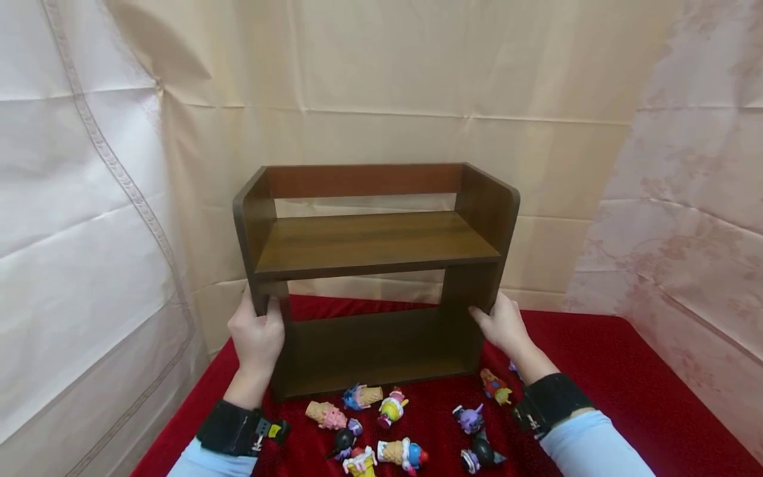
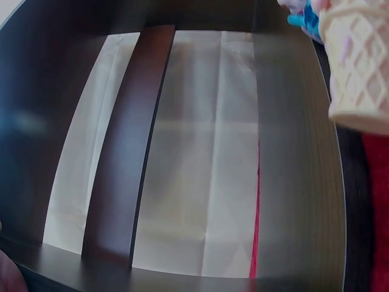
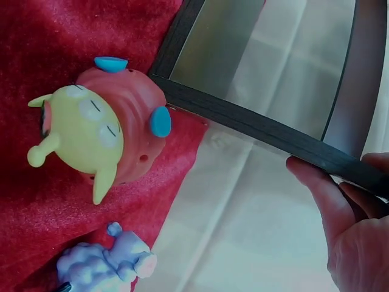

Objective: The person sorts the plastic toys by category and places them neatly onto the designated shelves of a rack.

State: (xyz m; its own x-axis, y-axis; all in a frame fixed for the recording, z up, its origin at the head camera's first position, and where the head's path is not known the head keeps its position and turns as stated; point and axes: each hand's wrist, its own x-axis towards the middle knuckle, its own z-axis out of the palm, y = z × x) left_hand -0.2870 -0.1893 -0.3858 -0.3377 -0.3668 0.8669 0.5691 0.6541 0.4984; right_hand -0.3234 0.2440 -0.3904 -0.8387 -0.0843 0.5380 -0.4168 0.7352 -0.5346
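Observation:
A dark brown two-tier wooden shelf (image 1: pixel 381 242) stands upright over the red cloth, one open bay below and a backrail at the top. At its left side panel, my left hand (image 1: pixel 257 331) grips the front edge, thumb inside. My right hand (image 1: pixel 503 324) holds the right side panel the same way, and its fingers show at the panel's edge in the right wrist view. Whether the shelf's base touches the cloth, I cannot tell. Close to its front lie a blue-topped ice-cream-cone figurine (image 1: pixel 362 397) and a yellow figurine (image 1: pixel 391 407).
Several more toy figurines lie in front: a pink cone figurine (image 1: pixel 326 415), a blue-and-red-topped cone figurine (image 1: pixel 402 454), a purple figurine (image 1: pixel 469 419) and a red-and-yellow figurine (image 1: pixel 496 387) near my right wrist. Red cloth (image 1: pixel 614 371) covers the table; pale curtains (image 1: pixel 387 79) hang behind.

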